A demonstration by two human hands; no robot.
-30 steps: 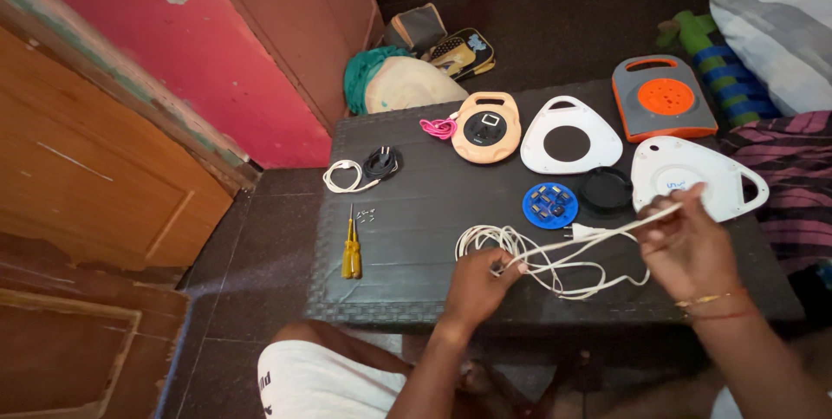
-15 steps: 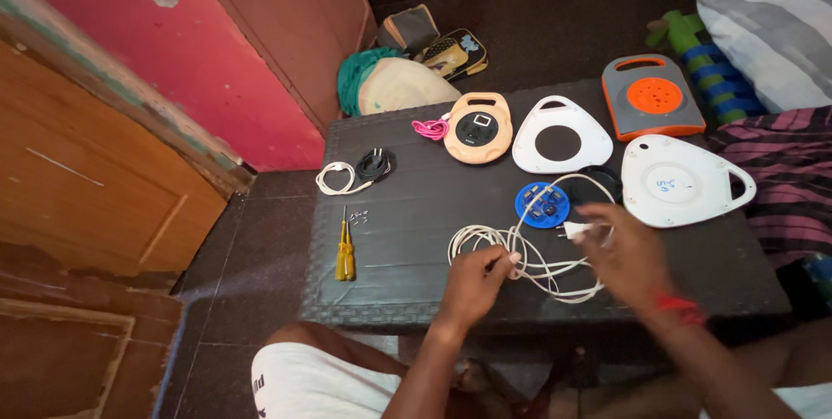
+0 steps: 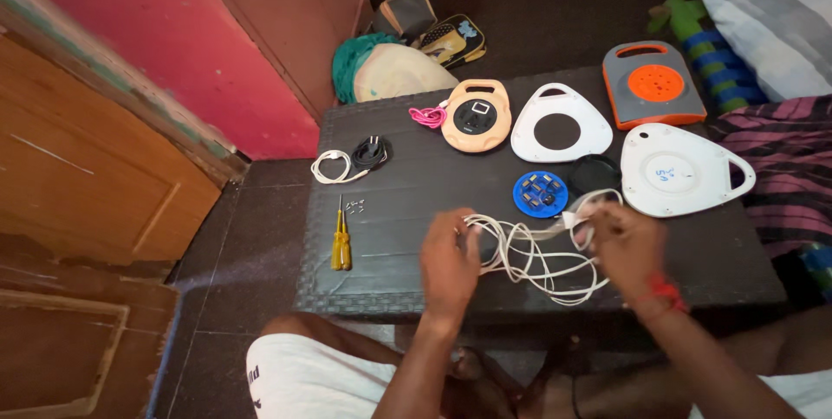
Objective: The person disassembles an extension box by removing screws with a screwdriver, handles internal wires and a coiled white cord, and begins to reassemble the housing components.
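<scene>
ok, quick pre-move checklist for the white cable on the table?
1. Both hands on the cable: ok. Left hand rests on the loops, right hand is at the far end of the white cable.
2. Cable untangled: not ok, loose overlapping loops.
3. Cable fully on the table: ok.
4. Blue disc clear of the cable: cannot tell, loops lie right by it.
5. Screwdriver out of the way: ok, apart to the left.
6. Right hand's grip: cannot tell, blurred.
</scene>
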